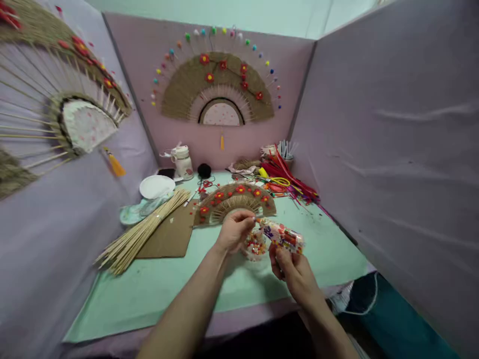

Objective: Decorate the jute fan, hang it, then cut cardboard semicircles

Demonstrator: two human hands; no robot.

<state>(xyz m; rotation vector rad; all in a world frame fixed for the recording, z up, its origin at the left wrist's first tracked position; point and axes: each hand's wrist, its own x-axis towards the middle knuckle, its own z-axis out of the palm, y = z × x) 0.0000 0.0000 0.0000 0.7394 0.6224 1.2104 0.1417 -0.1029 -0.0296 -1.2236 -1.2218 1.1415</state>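
My right hand [290, 267] is closed round a clear tube-shaped bag of small coloured beads [281, 235], held tilted above the table. My left hand [235, 230] pinches at the bag's upper end, fingers pressed together. Just below both hands sits a small clear cup of beads [255, 246]. Behind the hands lies a half-round jute fan [234, 200] with red flowers on it, flat on the mint-green table [164, 289].
A bundle of bamboo sticks [144, 232] lies on brown cardboard [170, 234] at the left. A white bowl [156, 186], a jar [182, 160], black yarn [204, 170], scissors [279, 181] and red strips [290, 180] crowd the back. Finished fans hang on the walls.
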